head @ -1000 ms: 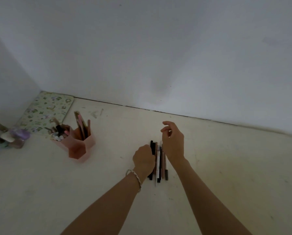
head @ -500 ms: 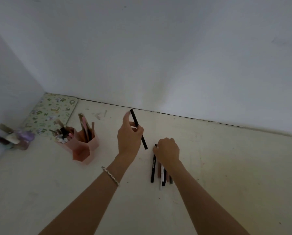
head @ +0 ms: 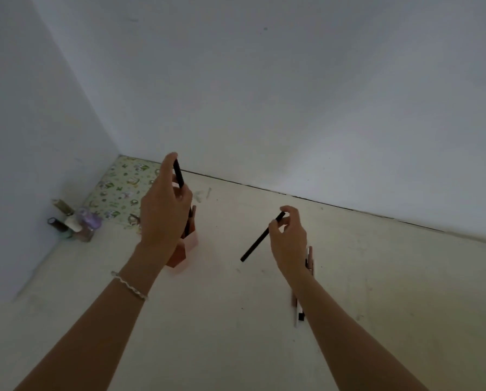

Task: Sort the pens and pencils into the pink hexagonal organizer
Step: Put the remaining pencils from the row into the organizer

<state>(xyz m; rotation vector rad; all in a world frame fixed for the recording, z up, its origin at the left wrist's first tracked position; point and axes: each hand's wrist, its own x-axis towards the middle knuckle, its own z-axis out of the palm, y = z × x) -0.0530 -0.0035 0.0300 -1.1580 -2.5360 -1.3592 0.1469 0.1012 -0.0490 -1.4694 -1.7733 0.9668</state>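
Here the left hand [head: 162, 210] held a pen [head: 179, 173] above the organizer [head: 189, 241]; lowering it in seemed next. The right hand [head: 288, 238] pinched a second pen [head: 260, 238].

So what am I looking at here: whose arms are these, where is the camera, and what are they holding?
No machine here: these are a person's bare arms, filmed by a camera worn on their head, looking forward and down. The left hand holds a black pen over the pink hexagonal organizer, which already has pens in it. The right hand pinches a second black pen, tilted. Loose pens lie on the cream surface beside the right forearm. Small bottles and a patterned pad sit in the corner.
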